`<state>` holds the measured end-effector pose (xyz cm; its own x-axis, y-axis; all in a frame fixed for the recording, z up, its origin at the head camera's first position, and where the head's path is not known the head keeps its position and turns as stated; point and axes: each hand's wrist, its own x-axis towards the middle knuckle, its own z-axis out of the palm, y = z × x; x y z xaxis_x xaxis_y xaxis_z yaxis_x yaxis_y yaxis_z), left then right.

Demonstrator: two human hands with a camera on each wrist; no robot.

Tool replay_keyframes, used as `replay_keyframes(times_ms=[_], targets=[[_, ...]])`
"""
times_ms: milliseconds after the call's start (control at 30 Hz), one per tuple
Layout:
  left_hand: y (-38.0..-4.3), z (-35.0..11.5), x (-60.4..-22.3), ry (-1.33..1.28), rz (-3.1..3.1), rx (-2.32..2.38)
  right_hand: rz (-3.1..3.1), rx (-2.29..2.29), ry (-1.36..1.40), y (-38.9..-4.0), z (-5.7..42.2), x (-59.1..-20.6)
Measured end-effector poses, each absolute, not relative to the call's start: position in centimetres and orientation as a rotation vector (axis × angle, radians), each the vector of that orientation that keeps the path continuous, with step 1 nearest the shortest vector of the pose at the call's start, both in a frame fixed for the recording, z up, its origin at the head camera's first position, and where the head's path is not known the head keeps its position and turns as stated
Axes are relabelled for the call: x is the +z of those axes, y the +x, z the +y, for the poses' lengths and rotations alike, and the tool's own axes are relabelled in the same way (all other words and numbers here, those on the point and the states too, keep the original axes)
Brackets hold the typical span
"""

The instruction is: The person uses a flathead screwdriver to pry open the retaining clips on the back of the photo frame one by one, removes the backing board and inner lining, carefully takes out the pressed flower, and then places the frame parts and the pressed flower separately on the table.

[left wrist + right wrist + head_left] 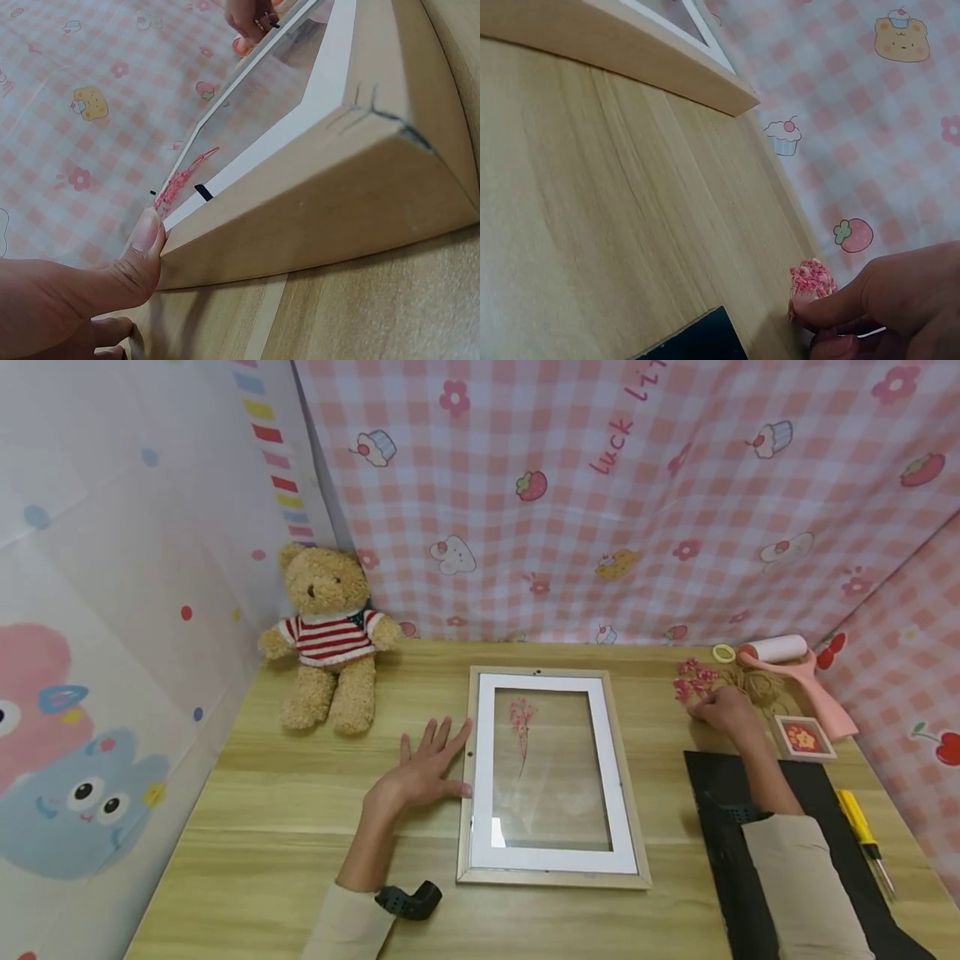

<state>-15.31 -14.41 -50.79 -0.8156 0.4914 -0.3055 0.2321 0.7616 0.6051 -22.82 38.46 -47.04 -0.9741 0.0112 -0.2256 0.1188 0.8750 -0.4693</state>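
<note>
A light wooden picture frame (630, 827) with a white mat border lies in the middle of the table. On its glass rests a sprig of pink dried flowers (522, 717), stem pointing down. My left hand (423, 774) is spread at the frame's left side, fingers extended. In the left wrist view its thumb (146, 232) touches the frame's edge. At the back right, my right hand (731, 714) pinches more pink dried flowers (811, 279) between thumb and fingers; their stems are hidden by the hand.
A teddy bear (330, 635) sits at the back left. Around my right hand are twine (759, 687), a yellow ring (723, 653), a pink-handled roller (813, 685) and a small framed box (804, 739). A black board (716, 827) lies under the right forearm, beside a yellow-handled screwdriver (857, 818).
</note>
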Motion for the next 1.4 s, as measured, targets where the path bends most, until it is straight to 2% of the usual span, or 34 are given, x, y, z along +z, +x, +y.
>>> replay_keyframes(times_ms=[367, 633, 867, 1400], targets=[[-15.4, -14.3, -50.6, 0.553, 2.491, 0.756, 2.946, -0.705, 0.172, -21.7, 37.4, -46.9], [-15.3, -14.3, -50.0, 0.549, 2.487, 0.777, 3.046, -0.792, -0.064, -17.8, 28.5, -43.7], [-15.5, -14.4, -51.0, 0.546, 2.497, 0.773, 2.946, -0.885, -0.152, -16.5, 20.7, -43.6], [-15.4, -14.4, -51.2, 0.524, 2.497, 0.769, 2.878, -0.772, -0.256, -13.7, 12.5, -45.8]])
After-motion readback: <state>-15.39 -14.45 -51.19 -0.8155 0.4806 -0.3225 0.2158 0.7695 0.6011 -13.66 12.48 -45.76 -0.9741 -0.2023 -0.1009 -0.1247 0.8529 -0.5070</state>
